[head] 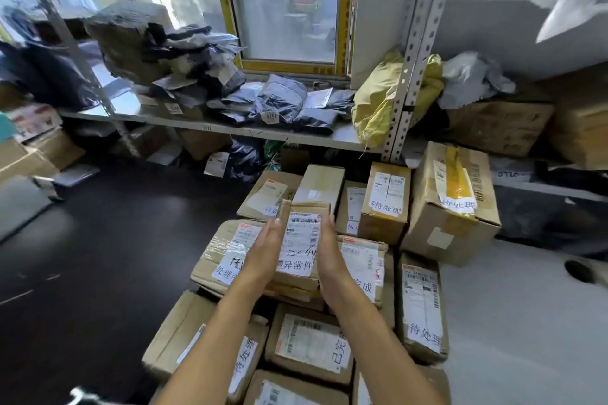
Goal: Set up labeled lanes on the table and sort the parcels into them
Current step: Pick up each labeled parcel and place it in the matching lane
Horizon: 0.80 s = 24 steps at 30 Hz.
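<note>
A small brown cardboard parcel [301,240] with a white shipping label and a handwritten tag sits on top of a stack of boxes in the middle of the view. My left hand [265,248] presses flat against its left side with straight fingers. My right hand [329,248] presses flat against its right side the same way. The parcel is clamped between both palms. Around and under it lie several brown parcels with white handwritten tags, such as a flat one [223,255] to the left and a tall one [422,304] to the right.
A large box with yellow tape [452,204] stands at the right. A metal shelf [230,130] behind holds grey mailer bags and a yellow sack [375,105]. Dark floor [108,256] spreads to the left; a pale surface with a round hole [580,271] lies to the right.
</note>
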Available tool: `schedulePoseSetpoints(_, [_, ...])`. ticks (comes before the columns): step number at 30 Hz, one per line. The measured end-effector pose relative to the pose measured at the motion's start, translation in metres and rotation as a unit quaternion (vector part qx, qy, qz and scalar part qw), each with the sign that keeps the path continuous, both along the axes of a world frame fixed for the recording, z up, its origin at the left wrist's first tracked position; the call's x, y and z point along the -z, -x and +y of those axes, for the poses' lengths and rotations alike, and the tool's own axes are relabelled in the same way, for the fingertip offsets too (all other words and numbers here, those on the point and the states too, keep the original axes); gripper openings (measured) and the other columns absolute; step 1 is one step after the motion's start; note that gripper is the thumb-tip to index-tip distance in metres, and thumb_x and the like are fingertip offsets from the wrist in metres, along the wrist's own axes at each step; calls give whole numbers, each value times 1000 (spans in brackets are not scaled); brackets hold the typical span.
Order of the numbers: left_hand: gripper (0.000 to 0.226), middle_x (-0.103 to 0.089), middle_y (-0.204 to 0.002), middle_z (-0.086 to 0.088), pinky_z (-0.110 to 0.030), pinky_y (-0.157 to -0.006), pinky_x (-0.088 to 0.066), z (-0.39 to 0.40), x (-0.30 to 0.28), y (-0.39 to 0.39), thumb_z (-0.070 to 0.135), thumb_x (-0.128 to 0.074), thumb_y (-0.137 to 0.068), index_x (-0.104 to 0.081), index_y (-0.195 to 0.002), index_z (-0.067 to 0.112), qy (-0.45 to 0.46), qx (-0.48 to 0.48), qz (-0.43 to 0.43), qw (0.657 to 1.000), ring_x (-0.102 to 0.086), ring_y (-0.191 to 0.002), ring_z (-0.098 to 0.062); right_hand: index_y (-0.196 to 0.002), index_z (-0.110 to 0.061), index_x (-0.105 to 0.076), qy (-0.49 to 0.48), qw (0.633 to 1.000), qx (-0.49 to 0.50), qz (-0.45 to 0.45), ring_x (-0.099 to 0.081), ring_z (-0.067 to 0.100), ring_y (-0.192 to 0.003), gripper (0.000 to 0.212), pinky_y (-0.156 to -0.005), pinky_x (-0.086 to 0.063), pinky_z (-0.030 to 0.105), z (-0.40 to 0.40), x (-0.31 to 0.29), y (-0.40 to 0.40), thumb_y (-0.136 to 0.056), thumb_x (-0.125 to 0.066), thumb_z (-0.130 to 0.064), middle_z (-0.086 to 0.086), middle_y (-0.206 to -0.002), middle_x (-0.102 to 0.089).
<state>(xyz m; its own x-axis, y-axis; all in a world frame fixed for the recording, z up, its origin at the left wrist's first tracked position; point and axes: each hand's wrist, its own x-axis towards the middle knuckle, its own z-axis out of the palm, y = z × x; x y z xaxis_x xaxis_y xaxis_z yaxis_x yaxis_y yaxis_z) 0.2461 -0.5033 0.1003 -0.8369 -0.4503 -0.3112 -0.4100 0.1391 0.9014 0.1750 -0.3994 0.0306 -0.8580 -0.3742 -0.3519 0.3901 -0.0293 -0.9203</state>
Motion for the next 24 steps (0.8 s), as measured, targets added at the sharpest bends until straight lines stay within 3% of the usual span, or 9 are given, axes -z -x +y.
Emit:
schedulePoseSetpoints(2, [78, -63, -137, 12, -52, -114, -38, 0, -6, -9, 91, -25, -80, -58, -135, 46, -23, -4, 11, 1000, -54, -132, -18, -156, -49, -32, 18, 1000, 2, -2, -45, 22, -146, 101, -117, -39, 57, 14, -40, -18, -71, -36, -103, -8, -160, -44])
schedulePoseSetpoints(4, [72, -73, -119, 9, -51, -108, -45, 0, -10, -18, 87, -28, -79, -68, -119, 44, -46, -10, 20, 999, -65, -118, -19, -148, -37, -51, 38, 999, 13, 4, -68, 14, -120, 78, -95, -60, 41, 30, -80, -41, -91, -32, -87, -6, -135, -68])
schedulePoseSetpoints(6, [68, -76, -111, 3, -53, -105, -48, 5, -21, -31, 83, -28, -82, -71, -112, 39, -61, -4, 22, 998, -69, -111, -23, -125, -32, -64, 65, 998, 14, 20, -75, 2, -91, 56, -72, -61, 22, 46, -101, -61, -107, -21, -64, -14, -98, -79])
schedulePoseSetpoints(9, [57, -78, -107, -1, -55, -103, -49, 26, -44, -57, 73, -28, -94, -72, -108, 39, -81, 26, 47, 995, -72, -106, -26, -112, -36, -63, 69, 996, 26, 46, -73, -7, -80, 51, -67, -58, 17, 73, -126, -97, -110, -15, -54, -24, -83, -77])
schedulePoseSetpoints(12, [57, -78, -103, -4, -55, -100, -52, 50, -60, -82, 64, -25, -103, -72, -109, 32, -85, 59, 63, 993, -74, -101, -25, -107, -34, -61, 82, 994, 41, 55, -70, -13, -74, 50, -61, -54, 9, 98, -137, -129, -112, -14, -48, -25, -78, -75])
schedulePoseSetpoints(14, [58, -78, -103, -2, -55, -100, -51, 68, -69, -99, 65, -27, -102, -73, -109, 30, -82, 84, 72, 990, -73, -102, -26, -116, -32, -63, 88, 993, 50, 62, -72, -9, -85, 52, -66, -54, 9, 116, -137, -150, -112, -14, -49, -20, -92, -77])
schedulePoseSetpoints(17, [50, -79, -92, 9, -44, -90, -55, 102, -74, -123, 57, -30, -106, -74, -100, 34, -91, 95, 89, 987, -73, -99, -20, -135, -27, -63, 89, 990, 73, 79, -72, 7, -111, 63, -88, -59, 24, 149, -133, -182, -110, -13, -56, -6, -120, -76])
schedulePoseSetpoints(20, [44, -76, -82, 16, -28, -67, -51, 142, -77, -145, 53, -24, -107, -66, -105, 39, -98, 133, 87, 982, -72, -84, -7, -135, -27, -63, 85, 988, 102, 82, -71, 10, -113, 65, -98, -58, 34, 188, -137, -210, -110, -10, -54, -5, -121, -76])
schedulePoseSetpoints(24, [42, -74, -81, 10, -25, -59, -51, 195, -79, -166, 48, -25, -109, -64, -98, 35, -123, 170, 75, 975, -73, -69, -2, -127, -23, -63, 84, 980, 160, 88, -73, -3, -94, 62, -72, -58, 15, 248, -135, -246, -113, -8, -45, -16, -101, -79])
